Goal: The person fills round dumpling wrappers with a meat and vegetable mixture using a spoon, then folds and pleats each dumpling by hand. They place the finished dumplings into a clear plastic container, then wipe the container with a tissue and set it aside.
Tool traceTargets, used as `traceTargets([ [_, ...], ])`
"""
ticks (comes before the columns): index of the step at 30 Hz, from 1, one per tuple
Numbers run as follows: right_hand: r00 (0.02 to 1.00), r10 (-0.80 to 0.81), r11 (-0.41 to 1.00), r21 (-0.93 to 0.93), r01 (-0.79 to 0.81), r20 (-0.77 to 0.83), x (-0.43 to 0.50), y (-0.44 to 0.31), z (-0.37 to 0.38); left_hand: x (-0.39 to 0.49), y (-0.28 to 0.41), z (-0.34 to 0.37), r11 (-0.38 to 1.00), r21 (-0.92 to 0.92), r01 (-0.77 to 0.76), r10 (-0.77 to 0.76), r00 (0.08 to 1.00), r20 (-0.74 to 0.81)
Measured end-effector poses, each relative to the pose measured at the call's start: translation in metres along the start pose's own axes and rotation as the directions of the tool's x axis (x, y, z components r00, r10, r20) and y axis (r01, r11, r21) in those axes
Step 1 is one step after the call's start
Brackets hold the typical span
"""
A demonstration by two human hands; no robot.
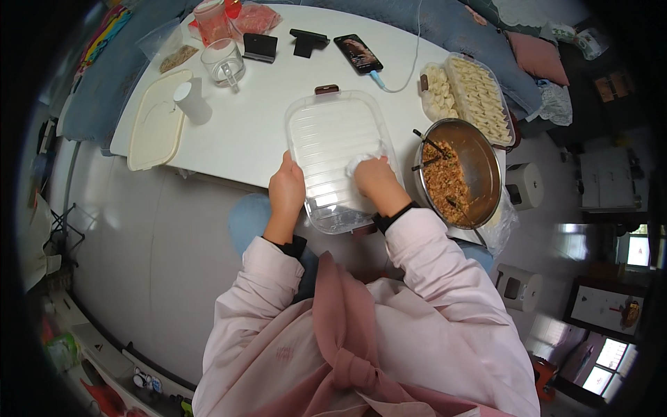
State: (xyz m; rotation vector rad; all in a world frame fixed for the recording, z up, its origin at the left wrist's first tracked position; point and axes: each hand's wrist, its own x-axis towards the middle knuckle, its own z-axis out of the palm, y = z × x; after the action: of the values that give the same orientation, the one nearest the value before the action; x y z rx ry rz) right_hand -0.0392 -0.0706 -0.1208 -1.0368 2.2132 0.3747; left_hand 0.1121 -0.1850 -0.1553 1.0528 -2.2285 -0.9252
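Observation:
A clear ribbed plastic food container [333,140] with brown clips lies partly over the table's front edge. My left hand [287,182] grips its left rim. Inside the container, my right hand [376,180] presses a crumpled white tissue or cloth [359,162] near the right side. To the right stands a metal bowl [487,172] of minced filling [447,180] with dark-handled utensils in it. Behind the bowl, rows of dumplings [477,94] fill one container, and more dumplings [440,96] sit beside them.
On the white table [250,130] are a cream lid [156,125], a white cup [193,101], a glass mug [221,60], two black stands, a phone [358,53] on a charging cable and a bag of pink stuff [255,18]. A plastic bag [503,221] hangs by the bowl.

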Motion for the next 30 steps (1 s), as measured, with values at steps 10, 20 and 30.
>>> traceTargets([
  [10, 0.707, -0.518, 0.81, -0.011, 0.586, -0.481, -0.024, -0.063, 0.059, 0.005, -0.006, 0.004, 1.0, -0.016, 0.0, 0.0, 1.0, 0.013],
  [20, 0.834, -0.55, 0.82, 0.161, 0.55, -0.045, -0.055, -0.017, 0.027, 0.006, -0.004, 0.007, 0.995, 0.096, -0.015, 0.012, 0.999, 0.032],
  [30, 0.839, -0.54, 0.827, 0.147, 0.543, -0.061, -0.067, -0.029, 0.015, 0.018, -0.005, 0.002, 0.979, 0.186, -0.082, 0.072, 0.996, 0.058],
])
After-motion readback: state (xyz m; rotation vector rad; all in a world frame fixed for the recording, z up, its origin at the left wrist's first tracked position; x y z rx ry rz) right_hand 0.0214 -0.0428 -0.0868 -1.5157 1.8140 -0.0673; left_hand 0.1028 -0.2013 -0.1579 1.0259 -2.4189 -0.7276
